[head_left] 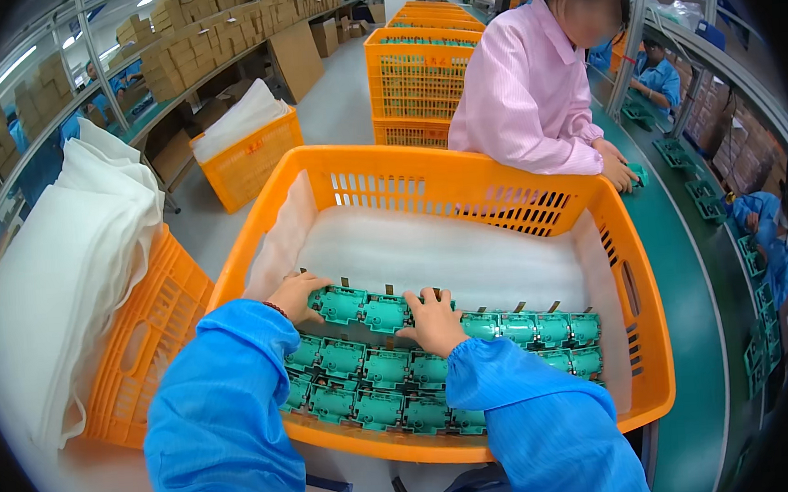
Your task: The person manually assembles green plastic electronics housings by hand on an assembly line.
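Note:
A large orange plastic crate [365, 161] lined with white foam sheet [449, 247] stands before me, with rows of green plastic housings [386, 369] along its near side. My left hand [295, 297] is closed at the left end of a short row of green housings [362, 309], thumb and fingers on its edge. At that row's right end, my right hand [435, 323] grips from above with its fingers bent; it hides part of the housings below. Small dark strips stick up from the row's far edge. Whether this row rests on the ones beneath, I cannot tell.
White foam sheets [76, 268] lie piled over an orange crate [158, 331] at left. Stacked orange crates [418, 71] stand behind. At right, a person in pink [520, 91] handles a green piece beside a green conveyor belt [682, 317] carrying more housings.

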Tool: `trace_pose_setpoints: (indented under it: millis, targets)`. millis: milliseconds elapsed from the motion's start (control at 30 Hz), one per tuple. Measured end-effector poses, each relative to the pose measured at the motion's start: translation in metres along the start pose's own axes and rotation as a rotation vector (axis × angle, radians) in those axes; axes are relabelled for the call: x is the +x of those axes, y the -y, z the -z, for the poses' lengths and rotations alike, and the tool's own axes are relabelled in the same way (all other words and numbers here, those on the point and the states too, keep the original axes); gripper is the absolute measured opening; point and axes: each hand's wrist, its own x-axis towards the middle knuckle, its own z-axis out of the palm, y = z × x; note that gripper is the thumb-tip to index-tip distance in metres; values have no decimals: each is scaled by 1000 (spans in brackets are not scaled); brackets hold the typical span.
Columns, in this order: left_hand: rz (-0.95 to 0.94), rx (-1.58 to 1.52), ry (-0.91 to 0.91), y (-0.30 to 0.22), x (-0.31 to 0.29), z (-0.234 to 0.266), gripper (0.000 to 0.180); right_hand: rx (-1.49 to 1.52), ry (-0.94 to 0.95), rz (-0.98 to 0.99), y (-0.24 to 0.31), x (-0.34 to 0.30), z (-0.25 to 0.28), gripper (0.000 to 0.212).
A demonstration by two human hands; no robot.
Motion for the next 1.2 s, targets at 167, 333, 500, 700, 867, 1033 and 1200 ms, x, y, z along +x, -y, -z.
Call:
trace_pose_setpoints:
  millis: [167,333,500,700,867,1033,1200]
  targets:
    - [23,119,48,-11,2,1,66,-16,38,-22,-5,-2,-12,62]
    - [154,132,212,-34,3,6,65,-39,52,0,-11,-11,-15,60]
    - [163,117,203,-17,3,-9,65,-43,83,-34,-6,-3,-22,60]
    - [69,-4,210,7,1,-22,68,-73,91,-28,-10,-8,-31,63]
    - [-22,-70,267,18,0,-18,63,-59,50,47,-14,-7,-39,61]
    - [-81,13,120,2,20,17,45,-13,313,36,-29,-6,40,50]
    - [-36,107,-176,18,12,49,25,-54,-134,193,-78,-66,145,33]
